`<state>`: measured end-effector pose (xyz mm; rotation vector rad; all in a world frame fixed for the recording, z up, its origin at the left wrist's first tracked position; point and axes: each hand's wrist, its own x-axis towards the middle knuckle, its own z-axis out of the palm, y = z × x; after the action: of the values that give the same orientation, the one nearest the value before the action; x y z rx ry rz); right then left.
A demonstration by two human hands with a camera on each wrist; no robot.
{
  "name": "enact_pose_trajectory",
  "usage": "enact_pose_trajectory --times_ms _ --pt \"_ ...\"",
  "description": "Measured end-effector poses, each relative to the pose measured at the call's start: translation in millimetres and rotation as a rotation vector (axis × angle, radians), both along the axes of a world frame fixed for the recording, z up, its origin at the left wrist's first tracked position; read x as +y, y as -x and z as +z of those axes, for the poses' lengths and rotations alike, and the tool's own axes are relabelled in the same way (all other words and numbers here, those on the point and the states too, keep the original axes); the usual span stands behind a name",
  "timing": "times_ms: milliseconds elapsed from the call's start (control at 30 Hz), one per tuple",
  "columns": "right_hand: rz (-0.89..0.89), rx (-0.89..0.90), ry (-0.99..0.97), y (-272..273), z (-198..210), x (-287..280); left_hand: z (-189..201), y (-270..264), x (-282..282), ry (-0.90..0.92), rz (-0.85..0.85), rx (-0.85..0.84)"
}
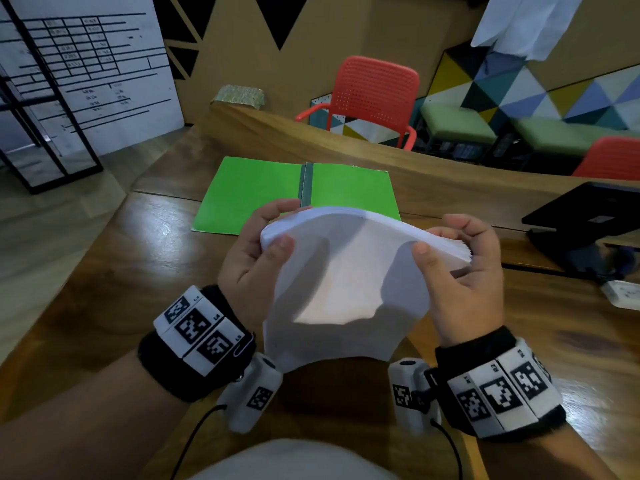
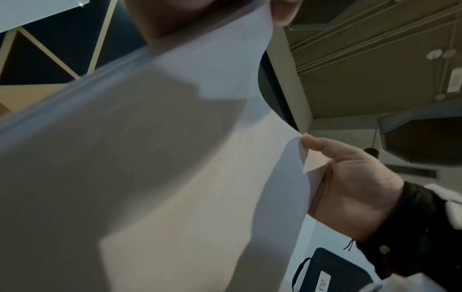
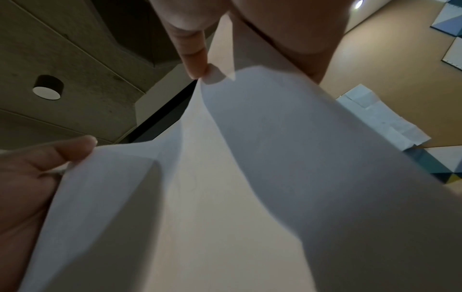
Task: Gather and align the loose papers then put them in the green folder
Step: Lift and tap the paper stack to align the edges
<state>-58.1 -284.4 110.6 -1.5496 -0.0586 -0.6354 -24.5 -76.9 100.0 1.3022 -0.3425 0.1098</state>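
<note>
The table (image 1: 121, 271) carried the open green folder (image 1: 249, 192), lying flat. Nearer the person than the folder, the papers (image 1: 346, 282) were held upright as one stack, bowed, lower edge at the table. The left hand (image 1: 252, 261) grasped the stack's left side, thumb in front, fingers behind. The right hand (image 1: 464, 282) grasped its right side likewise. A red chair (image 1: 374, 95) stood beyond the folder; a black device (image 1: 588, 209) lay right of it.

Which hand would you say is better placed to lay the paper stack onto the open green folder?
Probably the left. Both hands grip the paper stack, but the left hand sits just in front of the green folder, while the right hand is off to the folder's right side.
</note>
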Motion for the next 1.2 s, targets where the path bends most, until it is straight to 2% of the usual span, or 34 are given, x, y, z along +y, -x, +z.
enact_pose_trajectory --times_ms 100,233,367,600,667,800,967,1067,1200 --pt "0.023 0.078 -0.035 -2.6 -2.2 0.5 -0.5 -4.5 -5.6 -0.187 0.134 -0.003" --pt "-0.007 0.086 -0.104 -5.1 -0.8 2.6 6.9 -9.0 -13.4 -0.224 0.268 -0.014" --pt "0.006 0.008 -0.074 -3.1 4.2 6.9 18.9 -4.9 -15.4 -0.19 0.249 -0.048" --pt "-0.046 0.089 -0.028 -4.5 -7.5 4.9 8.4 -6.6 -7.9 -0.299 0.26 -0.128" --pt "-0.043 0.075 -0.026 -3.5 -8.5 4.1 9.7 -6.4 -9.4 -0.292 0.236 -0.083" --pt "-0.048 0.067 -0.017 -6.5 -8.0 4.1 1.6 -16.0 -15.8 -0.252 0.247 0.116" --pt "-0.025 0.004 -0.049 -9.6 -0.7 2.5 9.2 -16.7 -20.4 -0.216 0.298 0.103" --pt "-0.065 0.072 -0.02 -16.4 -12.1 -0.9 -3.4 -18.3 -20.9 -0.333 0.326 0.146" --pt "-0.11 0.261 -0.002 -20.0 -53.5 -8.4 -49.0 -21.6 -21.3 -0.412 0.303 0.368"
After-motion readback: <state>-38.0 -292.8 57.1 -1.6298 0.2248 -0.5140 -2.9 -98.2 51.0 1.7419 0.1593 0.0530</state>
